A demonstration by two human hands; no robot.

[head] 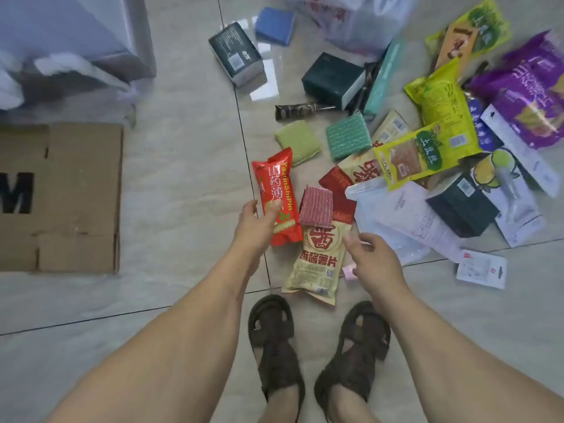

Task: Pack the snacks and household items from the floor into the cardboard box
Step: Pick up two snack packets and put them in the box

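Note:
My left hand (254, 221) grips a red snack packet (276, 190) by its lower half, thumb across its front. My right hand (370, 257) hovers empty with loosely curled fingers over the floor, beside a beige chip bag (317, 257). A red scouring pad (316, 206) lies on top of that bag. The cardboard box (76, 196) sits at the left, its flaps shut and a black letter on top. More snack bags spread out to the right: a yellow-green one (418, 157), a purple one (537, 93) and a white pouch (396, 215).
Green sponges (348, 135) and a pale one (297, 141), dark boxes (236, 53) (331, 79), a blue pad (274, 25) and a plastic bag (357, 19) lie farther out. A white card (482, 270) lies at the right. My sandalled feet (274, 346) stand below. A grey-white object (67, 35) is top left.

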